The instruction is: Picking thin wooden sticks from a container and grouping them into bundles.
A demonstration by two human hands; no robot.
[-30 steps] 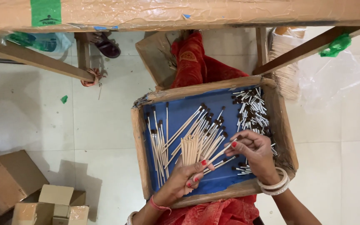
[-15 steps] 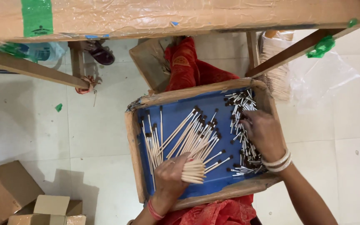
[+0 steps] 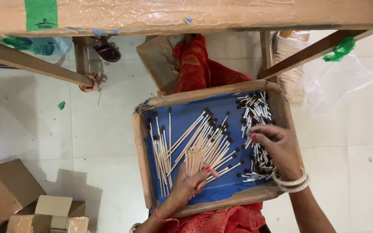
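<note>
— Where is the bundle of wooden brush handles (image 3: pixel 194 160) in relation to the fingers?

— It stands in the left hand (image 3: pixel 189 186), whose fingers are curled closed around its lower end; the thumb with a red nail (image 3: pixel 207 170) presses against the right side of the bundle, and the blunt ends stick out above the fist.

— And the other hand?

— The right hand (image 3: pixel 277 149) lies palm down over the pile of small metal-ferruled brush tips (image 3: pixel 255 113) at the right side of the tray. Its fingers are bent and point left, their tips touching the pile; whether they have pinched one I cannot tell.

— What lies around them?

— Between the two hands, finished brushes with dark tips (image 3: pixel 214 136) fan out across the blue floor of the cardboard tray (image 3: pixel 140 149). More long sticks (image 3: pixel 160 151) lie along its left wall. White bangles (image 3: pixel 291 181) ring the right wrist. Red cloth (image 3: pixel 197 69) shows above the tray, and cardboard boxes (image 3: pixel 9 190) sit well apart on the tiled floor.
</note>
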